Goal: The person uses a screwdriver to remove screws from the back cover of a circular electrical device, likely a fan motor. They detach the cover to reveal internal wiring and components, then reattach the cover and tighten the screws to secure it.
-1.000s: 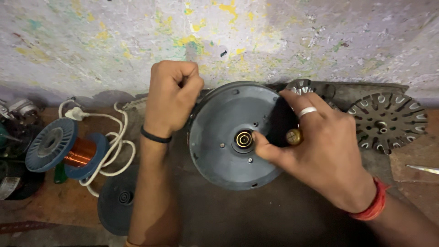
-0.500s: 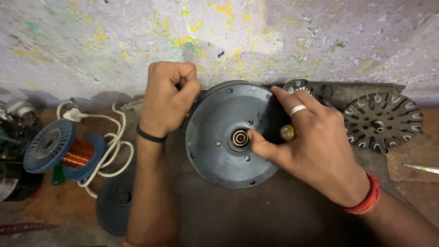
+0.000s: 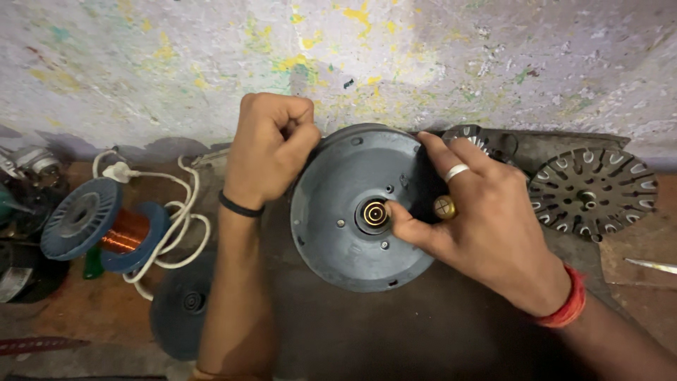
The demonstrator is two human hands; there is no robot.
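Copper wire glinted on a blue spool [image 3: 106, 229] at the far left, lying on its side on the brown bench [image 3: 84, 310]; just left of it sat some dark motor parts [image 3: 25, 212], partly cut off by the frame; a white cord [image 3: 176, 226] with a plug looped beside the spool, and a round dark cover [image 3: 180, 307] lay flat below it, partly under the left forearm; the left hand [image 3: 268, 148] was curled into a tight fist at the upper left rim of the grey housing [image 3: 352, 212], knuckles up, pressed against the edge; whether it gripped anything inside the fist could not be told; a black band sat on that wrist; the housing, a round motor shell, stood in the middle of the bench close to the paint-flecked wall [image 3: 423, 63], its flat face towards the camera, with a brass-ringed bearing [image 3: 374, 212] at its centre; the right hand [image 3: 486, 226] lay half open over the housing's right side, thumb tip touching just beside the bearing, fingers spread over the rim, a silver ring on one finger; a small brass knob [image 3: 444, 207] showed between thumb and fingers, though the grip on it was unclear; a red band circled the right wrist; further right a slotted metal disc [image 3: 592, 190] lay flat, well apart from the hand
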